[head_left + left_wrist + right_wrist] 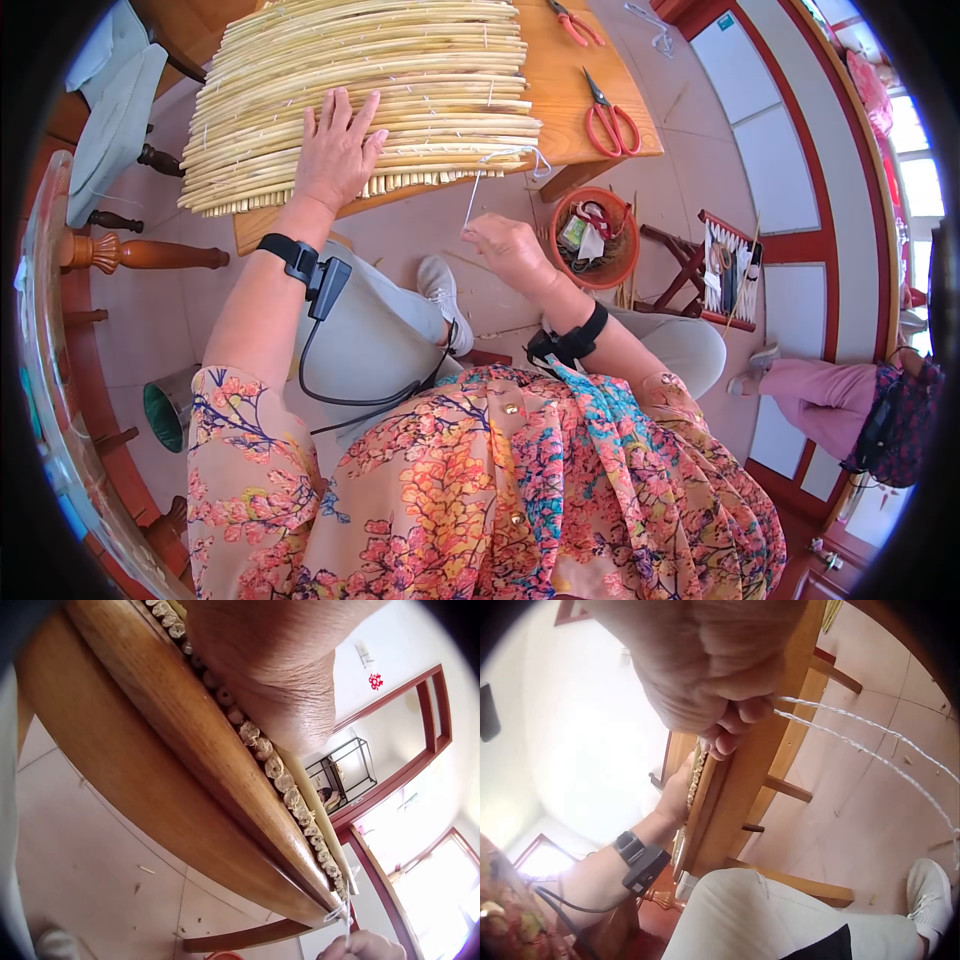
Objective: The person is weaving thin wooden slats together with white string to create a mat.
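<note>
A mat of pale stalks, tied with white string, lies on the wooden table. My left hand rests on the mat near its front edge, fingers spread. My right hand is below the table's front edge and pinches a white string, which runs taut up to the mat's right front corner. Two strands of the string trail from the curled fingers in the right wrist view. Cut stalk ends line up along the table edge in the left wrist view.
Red-handled scissors and red-handled pliers lie on the table's right side. An orange bucket with odds and ends stands on the floor beside a folding stool. Another person's legs are at the right.
</note>
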Demonstrator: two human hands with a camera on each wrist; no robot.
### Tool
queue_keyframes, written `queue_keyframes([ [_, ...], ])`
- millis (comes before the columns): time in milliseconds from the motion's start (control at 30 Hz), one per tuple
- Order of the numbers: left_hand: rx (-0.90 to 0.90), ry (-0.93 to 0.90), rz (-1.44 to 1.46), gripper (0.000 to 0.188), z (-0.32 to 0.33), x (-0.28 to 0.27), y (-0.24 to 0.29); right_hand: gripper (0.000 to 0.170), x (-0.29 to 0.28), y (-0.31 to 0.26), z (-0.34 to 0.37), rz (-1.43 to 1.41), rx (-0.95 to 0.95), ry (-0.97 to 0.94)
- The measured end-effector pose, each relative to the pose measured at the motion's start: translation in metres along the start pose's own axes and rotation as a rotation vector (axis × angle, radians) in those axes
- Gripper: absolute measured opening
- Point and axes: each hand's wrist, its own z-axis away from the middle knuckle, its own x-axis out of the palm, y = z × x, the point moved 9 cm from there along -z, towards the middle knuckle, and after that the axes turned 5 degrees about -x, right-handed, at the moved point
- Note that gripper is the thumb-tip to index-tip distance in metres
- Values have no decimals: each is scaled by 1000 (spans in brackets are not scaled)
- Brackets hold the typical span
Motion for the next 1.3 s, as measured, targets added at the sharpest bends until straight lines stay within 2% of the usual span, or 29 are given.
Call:
queue_keyframes([
  [67, -1, 2, 8, 51, 0, -1, 1, 6, 1, -41, 2, 536, -496, 111],
  [100, -3, -1, 15, 51, 0, -2, 1, 6, 3, -37, 4, 532, -494, 113],
  [167, 0, -4, 19, 51, 0, -3, 1, 10, 40, -12, 12, 741, -480, -220],
  [200, -5, -1, 23, 51, 0, -3, 1, 10, 46, 1, 21, 739, -479, -217],
  [267, -11, 6, 27, 51, -1, -4, 1, 11, 92, 72, 61, 923, -350, -679],
  [333, -13, -12, 14, 51, 0, -3, 0, 16, 106, 130, 102, 952, -252, -889],
  [400, -3, 14, 26, 51, 1, -3, 0, 19, 98, 183, 142, 956, -2, -1061],
  [467, 12, 40, 37, 51, 2, -4, 0, 19, 76, 234, 151, 1008, 112, -988],
  [500, 10, 39, 38, 51, 2, -4, 1, 19, 65, 233, 150, 1003, 112, -988],
  [567, 20, 40, 40, 51, 0, -6, 3, 18, 43, 216, 136, 827, 146, -969],
  [600, 14, 30, 21, 51, 0, -5, 2, 18, 33, 214, 130, 826, 147, -965],
  [667, 5, 19, 6, 51, 1, -4, 1, 16, 8, 200, 109, 1014, 76, -826],
  [800, 1, 13, 12, 51, 1, -1, 0, 19, -31, 144, 77, 1104, 146, -819],
  [867, 4, 16, 9, 51, 0, -2, 0, 24, -59, 99, 50, 843, 163, -339],
  [900, 3, 14, 7, 51, 1, -3, 0, 24, -62, 80, 45, 846, 165, -335],
  [967, 7, 14, 9, 51, 1, -2, 0, 27, -68, 31, 27, -5, 240, -35],
  [1000, 5, 21, 19, 52, 1, -1, -1, 27, -62, 25, 21, -3, 242, -32],
  [1067, 3, 31, 32, 52, 1, 1, -2, 25, -42, 24, 7, -402, 306, 1],
  [1100, 3, 27, 26, 53, 1, 2, -2, 25, -32, 20, 2, -401, 304, 1],
  [1167, -2, 26, 16, 54, 0, 3, -4, 20, -11, 15, -8, -659, 331, 41],
  [1267, 21, 34, 46, 59, 1, -1, -2, 16, 9, 30, -13, -679, 336, 36],
  [1300, 25, 15, 52, 67, 1, -1, -2, 16, 12, 36, -12, -680, 335, 33],
])
